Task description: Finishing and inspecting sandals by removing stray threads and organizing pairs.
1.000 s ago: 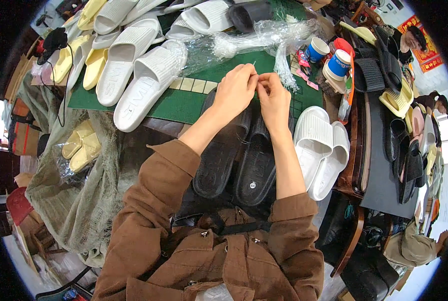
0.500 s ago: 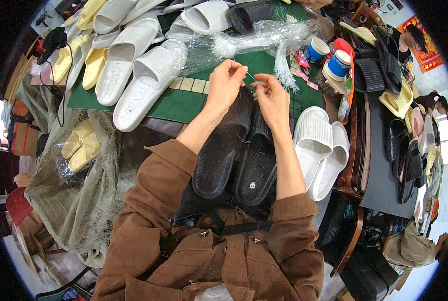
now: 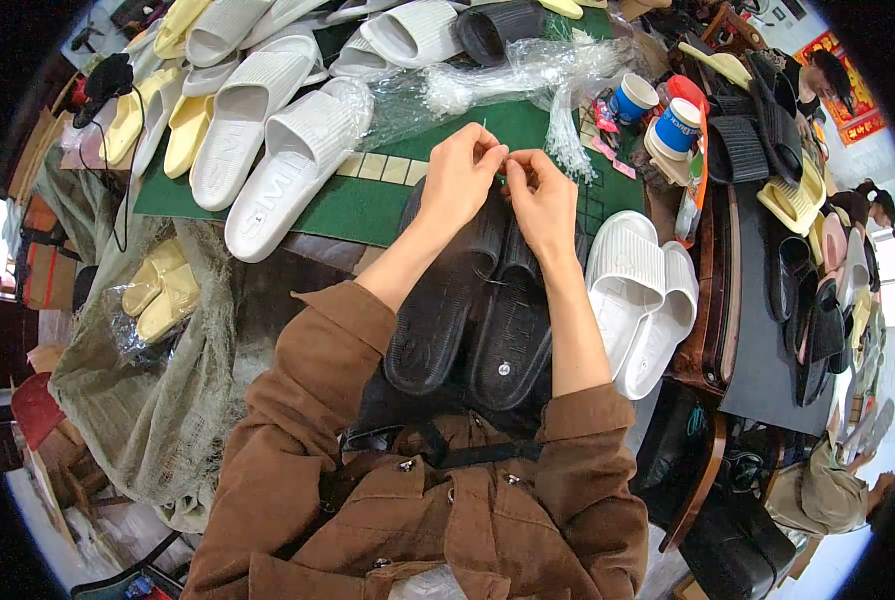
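My left hand (image 3: 462,170) and my right hand (image 3: 544,197) nearly meet over the far ends of a pair of black slide sandals (image 3: 427,330). Both are closed in a fingertip pinch on a thin plastic strand (image 3: 485,125), whose fine tip pokes up above the left fingers. The rest of the strand is hidden by the fingers. The black slides lie side by side, heels toward me, and a thin strand shows between their straps. A pair of white slides (image 3: 622,290) stands just right of my right forearm.
Grey slides (image 3: 297,150) and yellow ones crowd the green mat (image 3: 347,215) at the far left. Behind my hands lies a bundle of white plastic strands (image 3: 477,85) in clear film. Paper cups (image 3: 677,128) stand at the right; more slides line a dark board (image 3: 767,340).
My hands have come closer together, with the right thumb and fingertips now by the left ones. The strand that stretched between them is mostly covered. The black slides stay in place.
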Demonstrator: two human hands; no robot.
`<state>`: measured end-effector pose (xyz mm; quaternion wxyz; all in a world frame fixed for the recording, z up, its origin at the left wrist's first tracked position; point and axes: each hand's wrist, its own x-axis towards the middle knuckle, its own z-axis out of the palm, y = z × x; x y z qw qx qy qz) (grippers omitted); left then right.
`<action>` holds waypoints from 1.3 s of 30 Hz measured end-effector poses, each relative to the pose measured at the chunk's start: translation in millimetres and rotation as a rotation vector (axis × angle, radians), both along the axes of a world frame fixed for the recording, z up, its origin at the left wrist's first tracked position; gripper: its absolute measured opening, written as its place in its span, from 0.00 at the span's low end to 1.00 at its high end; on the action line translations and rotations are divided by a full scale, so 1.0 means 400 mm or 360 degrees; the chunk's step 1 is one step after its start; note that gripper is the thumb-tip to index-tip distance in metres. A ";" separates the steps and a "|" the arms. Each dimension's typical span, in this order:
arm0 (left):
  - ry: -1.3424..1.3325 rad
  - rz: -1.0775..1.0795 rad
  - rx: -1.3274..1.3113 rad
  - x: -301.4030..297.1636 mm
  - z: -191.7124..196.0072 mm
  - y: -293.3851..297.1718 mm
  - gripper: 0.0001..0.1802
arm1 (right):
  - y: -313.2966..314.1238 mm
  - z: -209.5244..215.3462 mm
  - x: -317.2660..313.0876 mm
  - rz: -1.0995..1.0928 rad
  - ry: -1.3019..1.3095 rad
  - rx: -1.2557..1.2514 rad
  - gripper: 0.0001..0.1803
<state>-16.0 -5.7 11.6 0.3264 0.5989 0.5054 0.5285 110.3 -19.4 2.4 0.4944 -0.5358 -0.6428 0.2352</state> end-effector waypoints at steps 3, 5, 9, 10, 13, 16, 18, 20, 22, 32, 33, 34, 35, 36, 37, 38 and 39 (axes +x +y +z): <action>-0.0014 -0.0030 -0.0066 -0.002 0.000 0.002 0.08 | 0.000 0.002 -0.003 0.0019 0.0063 -0.0016 0.07; -0.0019 -0.0030 -0.0061 -0.003 -0.001 -0.002 0.09 | -0.003 0.009 -0.003 0.0022 0.0130 -0.0060 0.07; -0.0079 -0.0063 -0.0134 -0.003 -0.003 0.001 0.09 | -0.010 0.019 -0.001 0.0031 0.0061 -0.0086 0.06; -0.0079 -0.0063 -0.0134 -0.003 -0.009 0.005 0.09 | -0.011 0.021 -0.003 0.0023 0.0081 -0.0077 0.06; -0.0591 0.0161 0.0032 -0.010 -0.025 0.016 0.08 | -0.010 0.011 -0.002 0.0007 0.0179 -0.0152 0.06; -0.0788 0.0191 -0.0048 -0.030 -0.032 0.028 0.08 | -0.008 0.004 -0.001 -0.0017 0.0212 -0.0182 0.07; -0.0641 0.0154 -0.0069 -0.020 -0.021 0.019 0.08 | -0.011 0.010 -0.003 0.0001 0.0212 -0.0179 0.07; -0.0494 0.0116 -0.0091 -0.013 -0.017 0.011 0.09 | -0.014 0.016 -0.004 0.0018 0.0212 -0.0177 0.07; -0.0075 -0.0064 -0.0063 -0.007 -0.020 0.007 0.09 | -0.018 0.020 -0.003 0.0040 0.0124 -0.0098 0.08; -0.0320 -0.0175 -0.0199 -0.013 -0.027 0.020 0.09 | -0.005 0.006 -0.006 0.0062 0.0171 0.0005 0.07; -0.0321 -0.0177 -0.0198 -0.011 -0.024 0.018 0.09 | -0.005 0.006 0.000 0.0076 0.0159 -0.0050 0.06; -0.0339 -0.0192 -0.0203 -0.010 -0.020 0.013 0.10 | -0.004 0.005 0.004 0.0091 0.0146 -0.0106 0.06; -0.0355 -0.0202 -0.0209 -0.011 -0.020 0.011 0.10 | -0.005 0.006 0.000 0.0094 0.0147 -0.0106 0.06; -0.0354 -0.0199 -0.0208 -0.012 -0.022 0.012 0.10 | -0.007 0.007 -0.004 0.0058 0.0225 -0.0091 0.05; -0.0306 -0.0153 -0.0168 -0.012 -0.022 0.012 0.11 | -0.008 0.009 -0.007 0.0022 0.0303 -0.0077 0.04; -0.0261 -0.0113 -0.0126 -0.009 -0.023 0.012 0.12 | -0.009 0.013 -0.005 0.0020 0.0301 -0.0074 0.04; -0.0263 -0.0114 -0.0124 -0.010 -0.024 0.012 0.12 | -0.010 0.017 -0.003 -0.0028 0.0382 -0.0096 0.04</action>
